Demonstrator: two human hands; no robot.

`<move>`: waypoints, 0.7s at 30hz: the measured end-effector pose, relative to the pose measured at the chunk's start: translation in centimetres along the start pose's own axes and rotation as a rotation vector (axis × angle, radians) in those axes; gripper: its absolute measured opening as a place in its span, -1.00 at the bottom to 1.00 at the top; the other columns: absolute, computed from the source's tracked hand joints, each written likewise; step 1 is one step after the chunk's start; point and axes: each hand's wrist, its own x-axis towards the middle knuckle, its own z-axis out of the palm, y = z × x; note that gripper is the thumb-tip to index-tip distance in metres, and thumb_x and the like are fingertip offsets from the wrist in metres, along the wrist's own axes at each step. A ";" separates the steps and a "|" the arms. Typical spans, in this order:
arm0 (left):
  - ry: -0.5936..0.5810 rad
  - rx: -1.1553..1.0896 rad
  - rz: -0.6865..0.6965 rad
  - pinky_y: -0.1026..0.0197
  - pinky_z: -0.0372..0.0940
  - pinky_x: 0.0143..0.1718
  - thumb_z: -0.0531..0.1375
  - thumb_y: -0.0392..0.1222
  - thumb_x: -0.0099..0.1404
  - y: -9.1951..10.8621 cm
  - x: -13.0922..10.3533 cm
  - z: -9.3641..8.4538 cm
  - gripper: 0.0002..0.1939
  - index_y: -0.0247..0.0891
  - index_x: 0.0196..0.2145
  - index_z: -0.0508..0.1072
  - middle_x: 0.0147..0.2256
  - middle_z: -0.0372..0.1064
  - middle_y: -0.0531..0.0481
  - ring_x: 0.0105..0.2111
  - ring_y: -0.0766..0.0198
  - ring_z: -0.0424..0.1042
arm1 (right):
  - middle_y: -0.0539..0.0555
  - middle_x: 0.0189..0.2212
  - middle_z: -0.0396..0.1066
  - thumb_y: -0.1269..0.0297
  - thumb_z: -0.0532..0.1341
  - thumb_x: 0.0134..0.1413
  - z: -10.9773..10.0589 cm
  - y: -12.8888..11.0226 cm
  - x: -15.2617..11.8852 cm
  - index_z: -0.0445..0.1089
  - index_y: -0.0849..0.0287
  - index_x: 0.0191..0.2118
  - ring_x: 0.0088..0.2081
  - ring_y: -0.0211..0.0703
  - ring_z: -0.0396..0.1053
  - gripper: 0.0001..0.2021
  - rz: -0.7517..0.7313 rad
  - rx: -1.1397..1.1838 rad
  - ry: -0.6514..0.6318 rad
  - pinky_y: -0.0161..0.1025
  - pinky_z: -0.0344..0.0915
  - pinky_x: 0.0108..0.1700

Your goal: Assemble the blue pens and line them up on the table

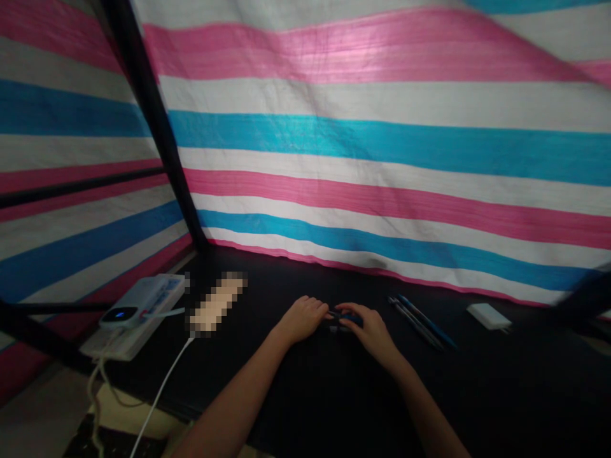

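Note:
Both hands meet over the middle of a black table [315, 388]. My left hand [303, 317] has its fingers curled together at the left end of a small dark item [352, 320]. From the right, my right hand [370, 326] closes its thumb and fingers round the same item, which shows a bluish part. The item is too dark and too covered to name. Several slim pens [422, 323] lie slantwise to the right of my right hand.
A white adapter [487, 315] lies at the right. On the left are a pixelated phone-like object [218, 305] with a white cable [165, 388], and a white device with a lit display [120, 315] on a pale box [138, 337]. Striped sheeting [382, 146] and black poles [155, 127] stand behind.

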 end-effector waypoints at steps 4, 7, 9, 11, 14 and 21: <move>0.016 -0.002 -0.016 0.21 0.11 -0.33 -0.04 -0.17 0.34 0.0 0.0 0.0 -0.82 -0.28 -0.35 0.27 -0.40 0.32 0.01 -0.34 0.25 0.33 | 0.02 -0.33 0.44 0.16 0.03 0.07 0.0 -0.1 0.0 0.32 0.08 -0.09 -0.24 -0.14 0.36 -0.69 0.011 0.013 -0.006 -0.18 0.18 -0.15; 0.020 0.000 0.000 0.21 0.10 -0.34 -0.04 -0.17 0.34 -0.1 0.0 0.0 -0.82 -0.27 -0.36 0.27 -0.40 0.33 0.03 -0.35 0.25 0.32 | 0.01 -0.39 0.44 0.18 0.00 0.10 0.0 0.1 0.1 0.38 0.09 -0.17 -0.28 -0.16 0.37 -0.72 0.009 0.018 -0.038 -0.21 0.20 -0.16; 0.022 -0.001 -0.004 0.22 0.10 -0.35 -0.03 -0.17 0.34 -0.1 -0.1 0.0 -0.82 -0.28 -0.37 0.26 -0.41 0.33 0.03 -0.36 0.25 0.32 | 0.01 -0.29 0.42 0.22 0.08 0.03 0.0 0.3 0.1 0.38 0.07 -0.16 -0.20 -0.15 0.34 -0.75 -0.029 -0.005 0.023 -0.21 0.19 -0.13; 0.024 -0.004 -0.011 0.22 0.10 -0.35 -0.03 -0.17 0.34 -0.1 -0.1 0.0 -0.82 -0.28 -0.37 0.26 -0.40 0.33 0.03 -0.36 0.26 0.32 | 0.02 -0.24 0.40 0.24 0.10 0.01 0.1 0.5 0.1 0.35 0.07 -0.10 -0.17 -0.15 0.32 -0.71 -0.037 0.024 0.048 -0.22 0.19 -0.12; 0.013 -0.004 -0.001 0.22 0.10 -0.35 -0.04 -0.17 0.34 -0.1 -0.1 0.1 -0.81 -0.27 -0.36 0.26 -0.41 0.33 0.03 -0.36 0.26 0.32 | 0.04 -0.26 0.42 0.24 0.04 0.07 0.3 0.5 0.1 0.36 0.12 -0.12 -0.22 -0.19 0.34 -0.72 -0.026 0.081 -0.012 -0.25 0.21 -0.15; 0.000 0.004 -0.170 0.20 0.12 -0.32 -0.06 -0.15 0.35 -0.7 0.0 0.2 -0.79 -0.27 -0.35 0.27 -0.41 0.34 0.01 -0.36 0.24 0.33 | 0.03 -0.28 0.43 0.31 0.02 0.09 -0.9 1.4 0.1 0.43 0.10 -0.25 -0.20 -0.14 0.33 -0.76 -0.021 -0.226 0.120 -0.20 0.17 -0.15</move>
